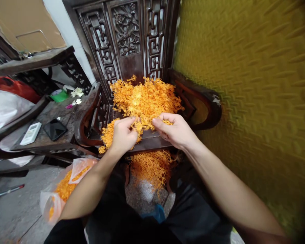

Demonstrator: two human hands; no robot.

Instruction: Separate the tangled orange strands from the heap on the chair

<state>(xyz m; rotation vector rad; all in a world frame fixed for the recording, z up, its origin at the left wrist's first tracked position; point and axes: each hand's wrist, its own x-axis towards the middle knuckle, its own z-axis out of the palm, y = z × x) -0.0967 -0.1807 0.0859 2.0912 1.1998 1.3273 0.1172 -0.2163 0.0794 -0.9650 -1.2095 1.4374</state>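
Observation:
A large heap of orange, frilly, thread-like pieces (152, 95) covers the seat of a dark carved wooden chair (152, 144). At the heap's front edge, my left hand (124, 134) is closed in a pinch, thumb against fingers, on a small orange frilly piece (141, 126). My right hand (174, 130) is just to the right, thumb and forefinger pinched on orange strands by the same piece. A smaller orange pile (107, 134) lies left of my left hand. Where one piece stops and another starts is hard to make out.
Below the seat, orange stringy strands (152, 166) are heaped over the floor. A plastic bag (49, 203) with orange bits stands at lower left. On the side table (68, 117) lie a black phone (55, 129), a white device (31, 134) and green tape (59, 96). A yellow embossed surface (249, 101) rises at right.

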